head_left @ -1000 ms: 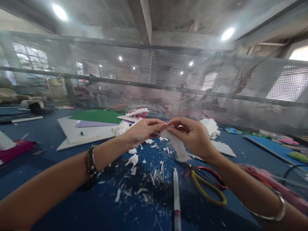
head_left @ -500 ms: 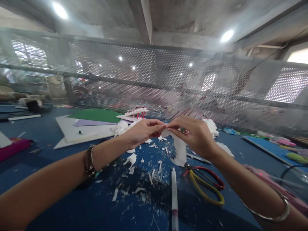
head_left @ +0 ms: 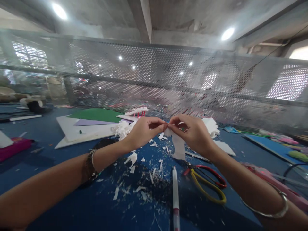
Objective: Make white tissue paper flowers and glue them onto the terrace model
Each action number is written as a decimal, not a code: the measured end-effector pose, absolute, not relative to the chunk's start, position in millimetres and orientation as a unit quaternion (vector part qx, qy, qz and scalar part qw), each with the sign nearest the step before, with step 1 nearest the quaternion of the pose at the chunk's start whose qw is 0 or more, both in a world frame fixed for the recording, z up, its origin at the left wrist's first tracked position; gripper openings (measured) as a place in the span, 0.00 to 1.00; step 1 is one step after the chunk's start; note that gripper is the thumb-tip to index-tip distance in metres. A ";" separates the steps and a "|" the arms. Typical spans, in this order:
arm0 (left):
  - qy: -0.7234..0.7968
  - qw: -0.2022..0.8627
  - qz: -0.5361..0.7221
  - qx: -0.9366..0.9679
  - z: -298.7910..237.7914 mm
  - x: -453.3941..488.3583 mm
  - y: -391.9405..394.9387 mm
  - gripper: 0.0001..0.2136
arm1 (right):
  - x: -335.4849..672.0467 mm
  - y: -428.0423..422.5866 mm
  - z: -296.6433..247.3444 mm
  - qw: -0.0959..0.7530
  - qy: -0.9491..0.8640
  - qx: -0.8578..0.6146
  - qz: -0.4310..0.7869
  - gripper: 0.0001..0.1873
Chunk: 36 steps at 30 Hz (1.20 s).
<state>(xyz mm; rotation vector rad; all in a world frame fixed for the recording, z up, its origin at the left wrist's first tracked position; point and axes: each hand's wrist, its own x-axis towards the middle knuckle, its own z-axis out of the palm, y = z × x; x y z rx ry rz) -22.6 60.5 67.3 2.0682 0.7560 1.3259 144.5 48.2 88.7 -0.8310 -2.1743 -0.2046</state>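
Note:
Both of my hands are raised over a blue table point(head_left: 72, 199). My left hand point(head_left: 141, 132) and my right hand point(head_left: 192, 133) pinch the top edge of a white paper strip point(head_left: 178, 146) between fingertips, and the strip hangs down below my right hand. Under them the table is strewn with several white paper scraps point(head_left: 141, 170). Scissors with red and yellow handles point(head_left: 207, 183) lie just below my right wrist. A white pen point(head_left: 175, 192) lies pointing toward me.
White, purple and green sheets point(head_left: 89, 125) lie at the back left, with a small white and red paper model point(head_left: 137, 112) behind them. Crumpled white paper point(head_left: 211, 126) sits behind my right hand. A perforated metal screen point(head_left: 168, 80) borders the table's far side. A pink item point(head_left: 14, 147) lies far left.
My hands stay together on the strip, with the fingertips shifting slightly along its top edge. The hanging strip swung from slanted to nearly straight down.

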 end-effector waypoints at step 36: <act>0.281 0.463 0.474 0.694 71.4 -24.0 65.1 0.06 | 143.5 44.5 89.8 0.437 -0.848 -0.298 0.025 0.05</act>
